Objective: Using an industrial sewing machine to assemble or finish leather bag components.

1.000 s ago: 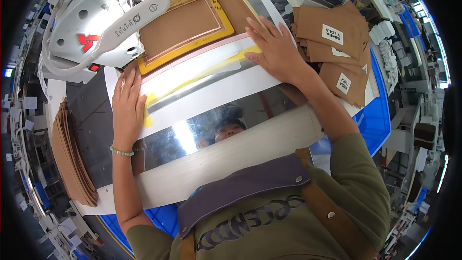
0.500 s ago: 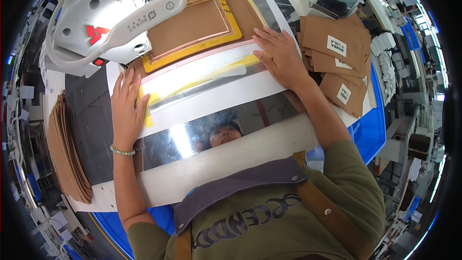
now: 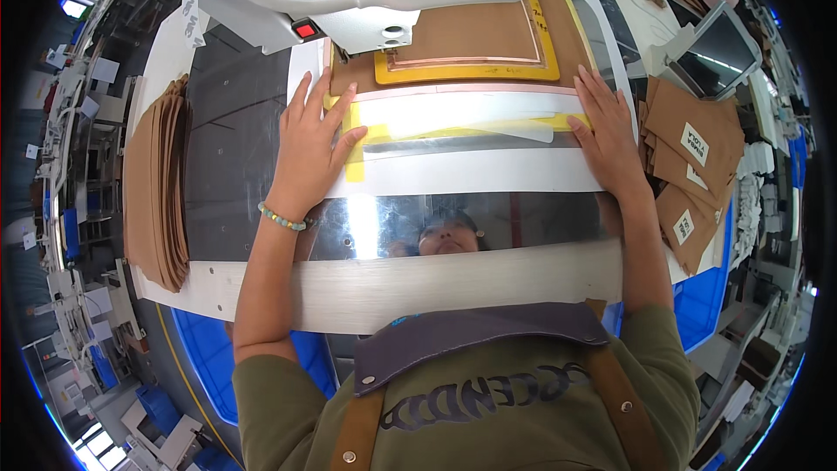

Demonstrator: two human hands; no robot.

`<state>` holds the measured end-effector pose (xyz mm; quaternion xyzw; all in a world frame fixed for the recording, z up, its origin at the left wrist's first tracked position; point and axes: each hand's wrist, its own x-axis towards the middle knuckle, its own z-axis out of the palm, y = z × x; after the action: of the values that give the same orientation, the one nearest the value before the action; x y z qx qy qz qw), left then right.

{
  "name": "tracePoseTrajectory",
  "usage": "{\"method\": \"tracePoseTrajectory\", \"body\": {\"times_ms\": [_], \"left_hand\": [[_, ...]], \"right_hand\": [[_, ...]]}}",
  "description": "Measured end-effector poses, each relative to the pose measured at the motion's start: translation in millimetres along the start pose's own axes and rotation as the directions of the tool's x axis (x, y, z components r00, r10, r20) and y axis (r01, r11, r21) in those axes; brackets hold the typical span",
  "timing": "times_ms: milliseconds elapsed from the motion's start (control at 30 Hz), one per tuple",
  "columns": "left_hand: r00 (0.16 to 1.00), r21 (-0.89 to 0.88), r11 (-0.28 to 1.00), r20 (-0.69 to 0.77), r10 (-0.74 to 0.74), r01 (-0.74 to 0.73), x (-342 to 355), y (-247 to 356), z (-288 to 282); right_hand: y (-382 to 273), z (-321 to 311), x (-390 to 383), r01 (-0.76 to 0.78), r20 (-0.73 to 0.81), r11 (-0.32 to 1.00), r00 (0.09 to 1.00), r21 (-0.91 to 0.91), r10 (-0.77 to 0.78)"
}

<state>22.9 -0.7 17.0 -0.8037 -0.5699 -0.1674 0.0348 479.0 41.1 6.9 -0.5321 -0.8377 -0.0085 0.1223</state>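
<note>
Brown panel — just one — lies beyond and between both hands' fingertips, long axis running left to right, neither hand clearly nearer. One brown stack sits far left, one brown pile right. One yellow frame rests on the panel. Two hands, left hand and right hand, lie with fingers spread. Three white labels show on the pile.

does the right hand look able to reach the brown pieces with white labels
Probably yes: the right hand lies just left of the brown pieces, and nothing visible stands between them.
</note>
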Motion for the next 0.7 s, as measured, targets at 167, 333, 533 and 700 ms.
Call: {"method": "tracePoseTrajectory", "body": {"times_ms": [167, 333, 533, 700], "left_hand": [[0.998, -0.038, 0.999, 0.056, -0.005, 0.008, -0.2, -3.6, 3.2], [0.998, -0.004, 1.0, -0.066, -0.003, 0.003, 4.2, 3.4, -0.4], [0.999, 0.065, 0.997, 0.021, -0.038, 0.036, -2.1, -6.4, 4.6], [1.0, 0.035, 0.999, 0.006, -0.029, 0.029, 0.5, -3.9, 3.6]], "right_hand": [[1.3, -2.1, 1.0, 0.018, 0.004, 1.0, 1.0, 0.004, -0.018], [2.4, 1.4, -0.1, 0.014, -0.002, 1.0, 1.0, -0.007, -0.014], [-2.4, -2.0, 1.2, 0.027, 0.004, 0.999, 1.0, -0.024, -0.027], [-3.5, -2.6, 1.5, -0.004, 0.002, 1.0, 1.0, -0.026, 0.004]]}}
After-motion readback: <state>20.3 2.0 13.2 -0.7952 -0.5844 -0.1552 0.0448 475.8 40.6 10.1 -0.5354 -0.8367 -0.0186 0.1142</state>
